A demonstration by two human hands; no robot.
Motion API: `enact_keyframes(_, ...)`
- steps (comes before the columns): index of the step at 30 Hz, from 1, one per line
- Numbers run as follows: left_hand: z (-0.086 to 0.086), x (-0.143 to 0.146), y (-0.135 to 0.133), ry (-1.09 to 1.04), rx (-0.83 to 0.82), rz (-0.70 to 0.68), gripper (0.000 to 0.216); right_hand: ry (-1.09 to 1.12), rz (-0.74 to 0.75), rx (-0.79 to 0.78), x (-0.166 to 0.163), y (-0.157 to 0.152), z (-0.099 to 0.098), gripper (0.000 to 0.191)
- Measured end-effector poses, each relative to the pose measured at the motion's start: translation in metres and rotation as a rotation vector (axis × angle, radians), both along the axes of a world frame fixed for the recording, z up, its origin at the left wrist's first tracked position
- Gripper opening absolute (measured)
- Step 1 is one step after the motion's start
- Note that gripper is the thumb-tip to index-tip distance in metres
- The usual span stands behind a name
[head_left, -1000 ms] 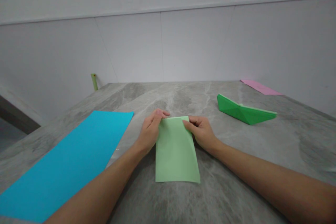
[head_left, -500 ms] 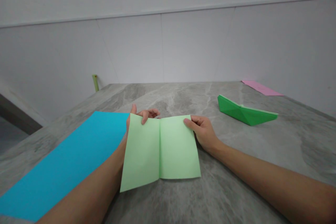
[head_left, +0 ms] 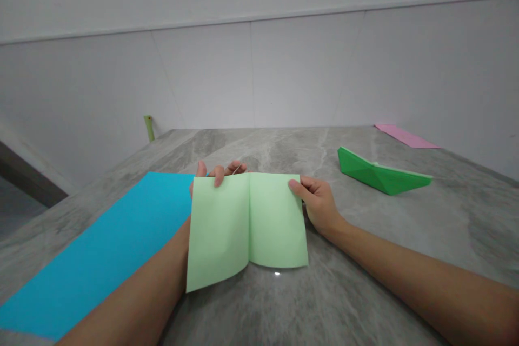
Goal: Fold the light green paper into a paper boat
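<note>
A light green sheet of paper [head_left: 221, 227], creased down its middle, is held up in front of me with its two halves partly spread. My left hand [head_left: 217, 174] grips its upper left edge; one finger lies over the front and the rest of the hand is behind the sheet. At the upper right corner, my right hand [head_left: 318, 200] pinches the paper, thumb in front and fingers mostly hidden behind. To the right on the table sits a dark green folded paper boat [head_left: 379, 172], apart from both hands.
A large blue sheet [head_left: 130, 232] lies on the left, partly under my left forearm. The grey marbled table [head_left: 267, 148] reaches back to a white wall [head_left: 300, 70]. Pink paper [head_left: 407, 136] rests at the far right edge, and a green strip [head_left: 149, 128] stands at the far left.
Both hands have drawn slightly apart, and the light green paper is spread a little wider and flatter. Its lower edge has lifted slightly.
</note>
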State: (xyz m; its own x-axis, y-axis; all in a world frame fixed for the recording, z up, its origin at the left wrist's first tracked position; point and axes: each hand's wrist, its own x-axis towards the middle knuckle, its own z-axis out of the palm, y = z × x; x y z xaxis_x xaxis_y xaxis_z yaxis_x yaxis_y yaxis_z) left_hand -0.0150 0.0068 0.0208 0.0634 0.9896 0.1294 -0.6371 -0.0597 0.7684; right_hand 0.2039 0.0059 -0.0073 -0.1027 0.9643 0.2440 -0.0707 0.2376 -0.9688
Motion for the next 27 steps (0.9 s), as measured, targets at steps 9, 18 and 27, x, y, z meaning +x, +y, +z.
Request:
enact_keyframes(9, 0.01, 0.028, -0.003, 0.109, -0.313, -0.083, 0.021, -0.016, -0.047, 0.059, 0.001, -0.001, 0.0, 0.033)
enact_keyframes(18, 0.0, 0.031, -0.009, 0.266, -0.192, -0.163, 0.019, -0.024, -0.035, 0.066, 0.0, -0.002, 0.004, 0.032)
enact_keyframes(27, -0.001, 0.031, -0.01, 0.348, -0.159, -0.076, 0.019, 0.012, -0.036, -0.009, -0.002, 0.001, 0.002, 0.025)
